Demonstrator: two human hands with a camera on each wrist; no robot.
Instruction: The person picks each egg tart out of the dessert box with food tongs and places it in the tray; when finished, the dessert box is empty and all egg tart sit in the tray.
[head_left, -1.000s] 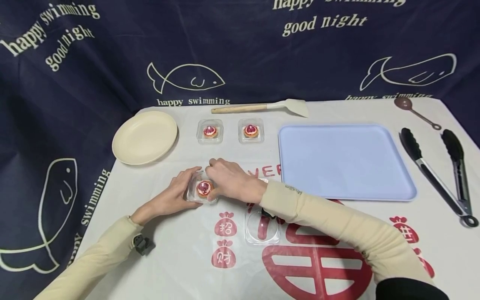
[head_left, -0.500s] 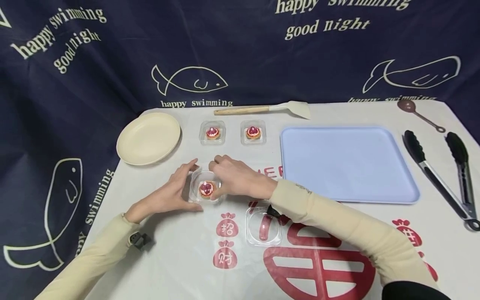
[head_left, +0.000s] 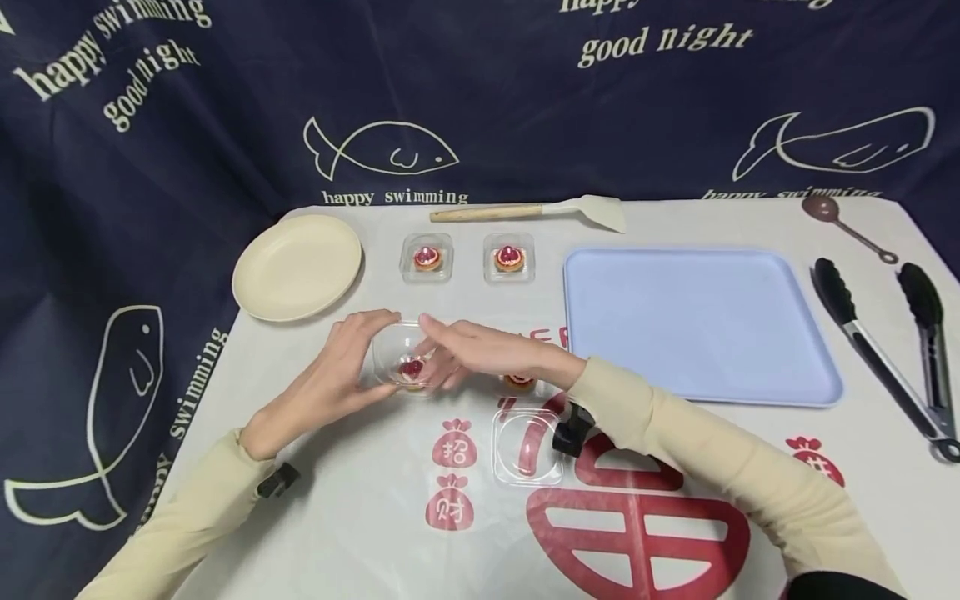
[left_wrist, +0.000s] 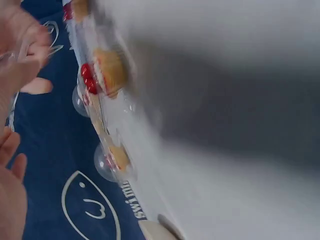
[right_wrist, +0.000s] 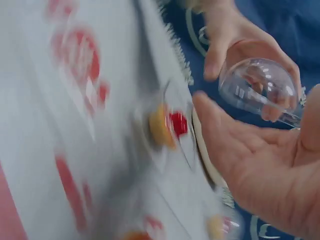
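Note:
My left hand grips a clear domed plastic lid, which is held up in the air. Beneath it, a berry-topped tart sits in a clear plastic base on the table. My right hand is at the lid's right side, fingers extended; whether they touch the lid is hard to tell. Another tart shows partly under my right wrist. Behind the hands stand two boxed tarts, one on the left and one on the right. Both wrist views are blurred.
A second clear lid lies on the table before me. A cream plate is at the left, a blue tray at the right. Farther right lie tongs and a brown spoon. A spatula lies along the back edge.
The lid has come up off the tart's base, held in my left hand. My right hand's fingers have uncurled, and the wrist has turned and shifted slightly right.

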